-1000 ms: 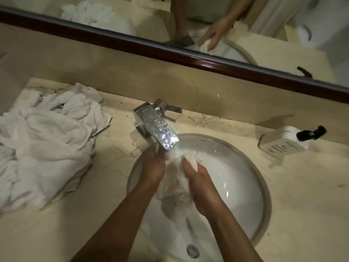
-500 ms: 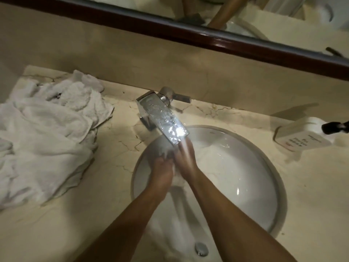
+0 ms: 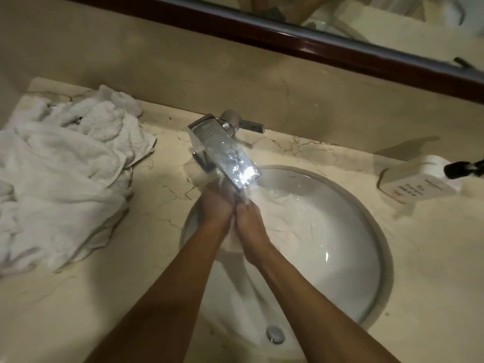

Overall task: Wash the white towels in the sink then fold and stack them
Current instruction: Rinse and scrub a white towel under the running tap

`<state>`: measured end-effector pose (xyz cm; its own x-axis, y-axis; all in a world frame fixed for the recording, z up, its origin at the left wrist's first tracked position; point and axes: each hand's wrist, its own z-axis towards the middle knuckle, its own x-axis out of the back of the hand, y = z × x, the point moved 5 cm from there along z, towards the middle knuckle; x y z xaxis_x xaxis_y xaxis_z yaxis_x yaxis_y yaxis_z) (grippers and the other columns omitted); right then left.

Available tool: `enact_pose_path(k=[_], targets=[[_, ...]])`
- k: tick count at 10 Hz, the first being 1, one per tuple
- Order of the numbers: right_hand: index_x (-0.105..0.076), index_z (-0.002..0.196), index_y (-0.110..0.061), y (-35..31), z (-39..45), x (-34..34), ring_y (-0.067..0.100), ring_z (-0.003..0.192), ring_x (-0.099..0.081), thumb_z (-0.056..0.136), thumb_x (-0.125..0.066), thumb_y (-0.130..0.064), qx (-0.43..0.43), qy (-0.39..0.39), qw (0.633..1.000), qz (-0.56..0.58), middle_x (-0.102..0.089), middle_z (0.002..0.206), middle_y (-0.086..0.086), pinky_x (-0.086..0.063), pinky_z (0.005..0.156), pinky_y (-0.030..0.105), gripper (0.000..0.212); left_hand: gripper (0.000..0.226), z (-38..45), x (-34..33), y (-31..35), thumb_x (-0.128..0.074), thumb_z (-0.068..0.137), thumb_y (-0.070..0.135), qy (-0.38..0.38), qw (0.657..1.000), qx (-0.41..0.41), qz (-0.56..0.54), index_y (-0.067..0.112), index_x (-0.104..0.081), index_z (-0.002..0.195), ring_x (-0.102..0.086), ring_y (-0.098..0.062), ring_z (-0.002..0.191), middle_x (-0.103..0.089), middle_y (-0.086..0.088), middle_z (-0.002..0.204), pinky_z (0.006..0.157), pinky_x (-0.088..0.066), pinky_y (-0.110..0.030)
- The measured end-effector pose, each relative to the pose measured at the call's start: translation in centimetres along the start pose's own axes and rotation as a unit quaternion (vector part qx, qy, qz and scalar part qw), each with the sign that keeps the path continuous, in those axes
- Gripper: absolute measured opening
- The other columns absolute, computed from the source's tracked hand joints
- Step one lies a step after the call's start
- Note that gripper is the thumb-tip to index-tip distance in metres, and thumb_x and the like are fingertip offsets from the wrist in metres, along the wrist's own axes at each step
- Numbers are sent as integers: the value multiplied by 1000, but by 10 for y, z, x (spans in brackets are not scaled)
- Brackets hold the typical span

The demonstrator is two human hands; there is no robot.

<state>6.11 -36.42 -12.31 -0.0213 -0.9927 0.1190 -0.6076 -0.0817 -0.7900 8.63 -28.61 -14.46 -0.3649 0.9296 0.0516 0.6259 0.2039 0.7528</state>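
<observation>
left hand: over the sink, just under the faucet spout, fingers curled round the wet towel; knuckles touching the right hand.
right hand: pressed against the left hand, fingers closed on the same wet towel; fingertips blurred by water.
wet towel: white, bunched between both hands, the rest spreading right across the basin wall; a fold shows below the wrists.
sink: round white basin set under the marble counter, metal drain at the near end.
faucet: chrome, square spout angled over the basin's far-left rim, water running off its tip onto the hands; lever handle behind it points right.
towel pile: white towels, crumpled and unfolded, heaped on the counter left of the sink, well apart from the hands.
counter: beige veined marble, wet-looking patch near the faucet base.
soap bottle: white, lying on its side at far right of the counter, black pump pointing right; label text too small to read.
mirror: along the top edge, dark red frame; reflects part of the person's arms, detail unclear.
</observation>
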Motion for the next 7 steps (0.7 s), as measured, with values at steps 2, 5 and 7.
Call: enact_pose_path(k=[2,5,7], targets=[[-58,124,3,1,45,16,25,91,-66,107,-41,-20,-38,43,996,61,-66,109,13,-55,72,36,33,16,-13,-16,-5,-51,102,16,-1,999,-36,27,20,-59,88,-61,-9,79,-59,10,83,62,-45,-17],[-47,143,-17,-5,55,40,31,119,-63,106,-45,-42,-109,9,979,174,-64,133,14,-49,106,47,44,43,-25,-5,-39,-39,106,37,-43,996,64,49,4,-62,119,-64,-26,102,-68,-13,112,92,-49,-38],[-47,144,-16,31,-26,72,31,102,-71,107,-41,-33,-160,-83,938,297,-68,125,18,-61,75,41,42,73,-37,32,-77,-103,29,10,-235,872,304,-304,-3,-69,93,-44,-9,47,-63,-9,68,46,-32,-13]])
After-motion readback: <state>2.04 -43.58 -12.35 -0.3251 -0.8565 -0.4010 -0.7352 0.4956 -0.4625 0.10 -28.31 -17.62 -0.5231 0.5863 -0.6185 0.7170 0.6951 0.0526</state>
